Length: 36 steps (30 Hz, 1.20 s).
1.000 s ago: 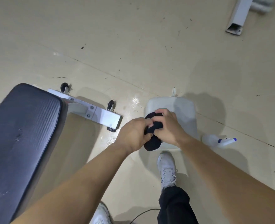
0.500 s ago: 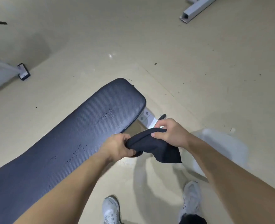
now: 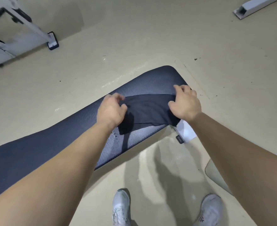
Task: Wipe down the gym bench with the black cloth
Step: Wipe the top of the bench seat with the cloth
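Note:
The gym bench point(image 3: 155, 80) has a dark blue textured pad that runs from the lower left to the centre right. The black cloth point(image 3: 148, 110) lies spread flat across the pad's far end. My left hand point(image 3: 110, 110) pinches the cloth's left edge. At the right edge, my right hand point(image 3: 185, 103) presses down on the cloth with its fingers over the pad's rim. Below the cloth the pad looks paler, with wet spots point(image 3: 114, 137). A corner of the cloth hangs over the near side.
A white bench foot with a black end cap point(image 3: 185, 133) sticks out under my right wrist. Grey machine legs point(image 3: 52, 40) stand at the upper left. A white beam end point(image 3: 243, 9) lies at the upper right. My two white shoes point(image 3: 121, 207) stand on the beige floor.
The cloth was bunched between both hands beside the bench. It is now spread flat on the pad's end, with my hands apart at its two edges. My view has shifted over the bench.

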Tool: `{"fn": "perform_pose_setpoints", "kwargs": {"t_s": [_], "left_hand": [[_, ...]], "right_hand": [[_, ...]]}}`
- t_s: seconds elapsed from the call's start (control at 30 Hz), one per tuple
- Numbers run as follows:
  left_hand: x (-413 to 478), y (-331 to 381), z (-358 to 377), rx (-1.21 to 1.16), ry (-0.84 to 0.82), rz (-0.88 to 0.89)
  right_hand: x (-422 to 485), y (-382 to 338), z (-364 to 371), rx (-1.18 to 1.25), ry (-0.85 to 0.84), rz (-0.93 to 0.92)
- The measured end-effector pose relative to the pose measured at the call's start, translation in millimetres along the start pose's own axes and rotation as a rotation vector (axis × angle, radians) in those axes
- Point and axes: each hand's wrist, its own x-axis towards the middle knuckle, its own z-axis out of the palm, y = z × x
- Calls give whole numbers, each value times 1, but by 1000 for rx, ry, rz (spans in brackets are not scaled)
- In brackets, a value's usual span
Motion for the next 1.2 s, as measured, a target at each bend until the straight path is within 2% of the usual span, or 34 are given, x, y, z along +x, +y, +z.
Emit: {"fn": "perform_pose_setpoints", "kwargs": {"t_s": [0.07, 0.13, 0.2, 0.3, 0.37, 0.47, 0.53, 0.63, 0.7, 0.87, 1.0, 1.2], "left_hand": [[-2, -6, 17, 55, -86, 64], [-7, -19, 29, 185, -146, 166], [-10, -36, 41, 331, -179, 340], [-8, -58, 55, 370, -199, 508], [-5, -72, 54, 305, -142, 440], [-12, -104, 46, 218, 39, 223], [-26, -124, 46, 105, 126, 84], [-34, -133, 52, 32, 161, -99], [-22, -121, 59, 99, 131, -121], [54, -43, 90, 250, -89, 123], [113, 42, 113, 321, -180, 221], [95, 85, 148, 408, -200, 374]], "right_hand": [[5, -9, 27, -142, 21, -221], [11, -17, 61, -292, -79, -389], [16, -22, 94, -405, -182, -403], [17, -44, 125, -464, -105, -437], [17, -70, 140, -478, -59, -587], [12, -119, 168, -426, -45, -769], [3, -147, 182, -457, -101, -831], [4, -155, 187, -504, -141, -897], [21, -140, 175, -501, -121, -886], [104, -67, 109, -435, -78, -651], [146, -2, 67, -413, -35, -454], [122, 50, 65, -332, 54, -361]]}}
